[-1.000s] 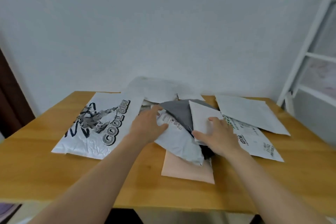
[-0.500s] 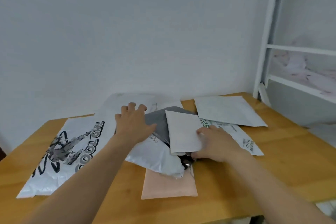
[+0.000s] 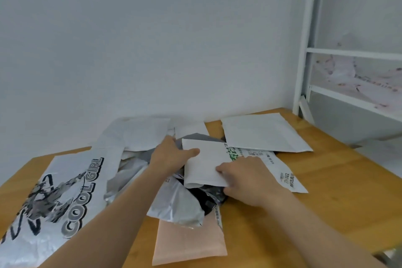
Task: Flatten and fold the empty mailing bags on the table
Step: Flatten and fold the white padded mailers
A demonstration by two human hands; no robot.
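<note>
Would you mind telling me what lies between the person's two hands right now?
In the head view, a small white mailing bag spans the gap, with the left hand on its left edge and the right hand on its right.

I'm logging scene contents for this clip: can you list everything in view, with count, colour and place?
COOL GIRL bag: 1, silver-white with black print, table's left.
Small white mailer: 1, white, pile's centre, under both hands.
Grey bags: several, crumpled grey and black, centre pile; exact count unclear.
Pink mailer: 1, peach-pink, near edge, under the pile.
Labelled mailer: 1, white with green print, right of centre.
Plain white mailer: 1, far right.
Table: 1, light wood.
Bed frame: 1, white, right.
Left hand: grips small mailer's left edge.
Right hand: pinches its near right corner.
</note>
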